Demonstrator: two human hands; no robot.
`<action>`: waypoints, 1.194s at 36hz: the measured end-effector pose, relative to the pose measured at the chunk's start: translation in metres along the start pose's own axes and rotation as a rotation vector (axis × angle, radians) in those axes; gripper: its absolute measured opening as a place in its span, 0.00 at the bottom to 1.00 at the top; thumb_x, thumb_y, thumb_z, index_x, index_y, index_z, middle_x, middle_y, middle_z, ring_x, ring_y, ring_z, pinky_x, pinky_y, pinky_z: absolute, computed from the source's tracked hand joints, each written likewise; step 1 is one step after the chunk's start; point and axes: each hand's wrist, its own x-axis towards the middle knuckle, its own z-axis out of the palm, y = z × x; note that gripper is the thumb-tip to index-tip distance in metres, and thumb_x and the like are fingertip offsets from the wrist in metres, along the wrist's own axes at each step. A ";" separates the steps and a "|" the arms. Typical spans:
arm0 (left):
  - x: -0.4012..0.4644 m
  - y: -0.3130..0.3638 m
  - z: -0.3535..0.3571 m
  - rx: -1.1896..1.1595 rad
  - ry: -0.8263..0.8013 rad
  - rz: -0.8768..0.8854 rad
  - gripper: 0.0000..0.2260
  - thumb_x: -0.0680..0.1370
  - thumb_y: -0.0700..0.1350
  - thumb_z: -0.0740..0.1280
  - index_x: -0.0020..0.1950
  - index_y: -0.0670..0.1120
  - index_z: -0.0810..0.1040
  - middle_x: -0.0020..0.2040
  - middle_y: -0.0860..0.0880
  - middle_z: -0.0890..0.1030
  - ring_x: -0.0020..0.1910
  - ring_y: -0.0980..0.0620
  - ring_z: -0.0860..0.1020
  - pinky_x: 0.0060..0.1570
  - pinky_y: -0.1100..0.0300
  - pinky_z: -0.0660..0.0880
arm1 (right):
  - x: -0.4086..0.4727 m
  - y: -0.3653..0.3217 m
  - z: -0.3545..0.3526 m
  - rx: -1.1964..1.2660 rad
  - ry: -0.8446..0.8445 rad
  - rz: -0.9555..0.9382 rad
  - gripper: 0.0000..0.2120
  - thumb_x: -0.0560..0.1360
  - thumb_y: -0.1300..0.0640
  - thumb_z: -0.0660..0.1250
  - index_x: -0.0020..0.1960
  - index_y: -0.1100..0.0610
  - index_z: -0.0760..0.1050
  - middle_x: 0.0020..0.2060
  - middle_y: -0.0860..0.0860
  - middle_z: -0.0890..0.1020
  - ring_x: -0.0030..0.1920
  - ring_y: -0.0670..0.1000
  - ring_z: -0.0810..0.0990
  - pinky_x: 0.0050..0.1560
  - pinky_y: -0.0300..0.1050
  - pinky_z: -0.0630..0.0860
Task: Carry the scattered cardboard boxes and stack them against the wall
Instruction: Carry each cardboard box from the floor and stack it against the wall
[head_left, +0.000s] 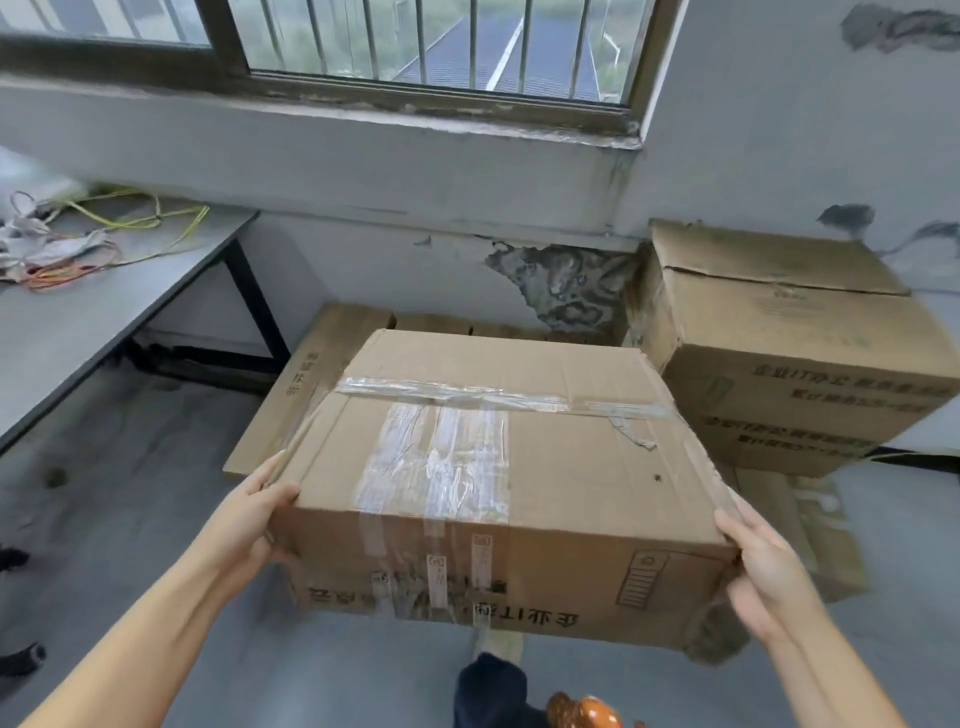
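Table (104, 291) with loose cords (78, 244) at far left, apart from the work. Left hand (254, 514) and right hand (763, 561) clamp the near corners of the taped box (498, 467), fingers curled over the side faces, likely to keep it level; it sits off the floor above flattened cardboard (322, 364). Stacked box (789, 353) at right against the wall (363, 182), the probable destination.
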 end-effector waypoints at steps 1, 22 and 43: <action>0.018 0.006 0.006 -0.002 0.014 -0.007 0.23 0.80 0.35 0.57 0.72 0.55 0.69 0.54 0.52 0.78 0.42 0.51 0.75 0.42 0.47 0.74 | 0.018 -0.006 0.008 0.000 -0.002 0.003 0.20 0.81 0.67 0.53 0.69 0.56 0.70 0.47 0.45 0.85 0.46 0.44 0.84 0.50 0.46 0.78; 0.297 -0.013 0.128 0.082 0.086 -0.208 0.22 0.80 0.35 0.56 0.73 0.49 0.67 0.53 0.49 0.78 0.43 0.53 0.72 0.46 0.53 0.69 | 0.269 0.056 0.066 0.067 0.483 0.227 0.22 0.80 0.70 0.51 0.71 0.57 0.68 0.63 0.56 0.76 0.52 0.52 0.79 0.51 0.44 0.78; 0.373 -0.012 0.175 -0.334 0.291 -0.749 0.22 0.78 0.45 0.66 0.70 0.42 0.66 0.71 0.40 0.68 0.70 0.39 0.67 0.66 0.35 0.64 | 0.337 0.078 0.097 0.466 0.678 0.478 0.28 0.81 0.57 0.58 0.77 0.62 0.51 0.77 0.57 0.55 0.76 0.56 0.55 0.72 0.58 0.57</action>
